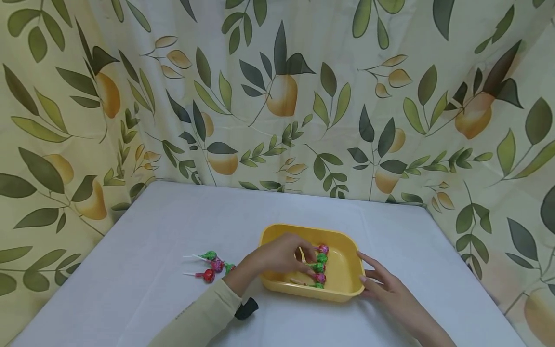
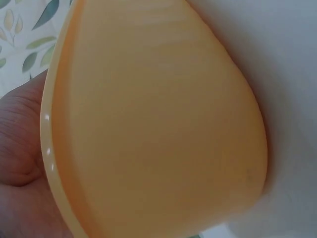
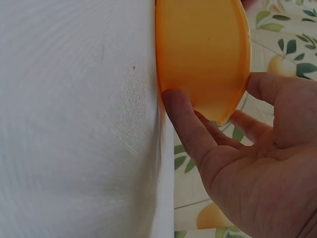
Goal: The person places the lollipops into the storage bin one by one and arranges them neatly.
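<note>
A yellow plastic tray (image 1: 347, 265) sits on the table, with several wrapped lollipops lined up inside, including a pink one (image 1: 323, 248). My left hand (image 1: 282, 253) reaches over its left side and pinches a green lollipop (image 1: 318, 266) between thumb and fingers. The left wrist view is filled by the tray's wall (image 2: 158, 119), which hides the fingertips. At the tray's right end, my right hand (image 1: 386, 284) touches the outer wall and rim with extended, spread fingers (image 3: 190, 124); its palm stays apart from the wall.
Left of the tray lie several more lollipops, among them a red one (image 1: 208, 275) and a green one (image 1: 210, 255). A black object (image 1: 246, 309) shows beside the left sleeve (image 1: 204, 313). The white-covered table (image 1: 195, 207) meets a leaf-and-fruit curtain (image 1: 269, 144) at the back.
</note>
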{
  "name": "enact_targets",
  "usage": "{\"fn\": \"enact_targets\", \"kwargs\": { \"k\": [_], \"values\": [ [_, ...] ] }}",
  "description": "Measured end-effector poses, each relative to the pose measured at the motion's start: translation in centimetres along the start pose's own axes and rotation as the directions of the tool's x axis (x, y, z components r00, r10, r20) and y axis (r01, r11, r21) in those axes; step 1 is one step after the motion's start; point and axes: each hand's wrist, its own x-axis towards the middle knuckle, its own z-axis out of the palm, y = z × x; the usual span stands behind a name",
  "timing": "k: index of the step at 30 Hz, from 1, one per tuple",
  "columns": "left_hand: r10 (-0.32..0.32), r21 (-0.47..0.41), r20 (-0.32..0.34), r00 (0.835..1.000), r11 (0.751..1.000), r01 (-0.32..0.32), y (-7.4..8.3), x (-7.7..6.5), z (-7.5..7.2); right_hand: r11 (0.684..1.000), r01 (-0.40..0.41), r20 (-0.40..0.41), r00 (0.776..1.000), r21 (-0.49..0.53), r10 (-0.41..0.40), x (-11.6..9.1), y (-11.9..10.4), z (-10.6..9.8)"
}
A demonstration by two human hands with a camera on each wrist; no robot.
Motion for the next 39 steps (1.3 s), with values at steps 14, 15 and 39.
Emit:
{"fn": "enact_targets", "kwargs": {
  "k": [14, 15, 39],
  "values": [
    [0.057, -0.01, -0.046, 0.997, 0.998, -0.057, -1.7, -1.7, -2.2, 1.0, 0.002, -0.002, 1.0, 0.005, -0.002, 0.0, 0.0, -0.1],
    [0.055, -0.013, -0.051, 0.997, 0.998, -0.056, -1.9, -1.8, -2.2, 1.0, 0.0, -0.003, 1.0, 0.004, 0.0, 0.0, 0.0, -0.1],
    [0.004, -0.064, -0.18, 0.984, 0.998, -0.016, -5.4, -5.2, -4.6, 1.0, -0.003, -0.008, 1.0, -0.006, 0.003, 0.1, 0.0, 0.1]
  ]
}}
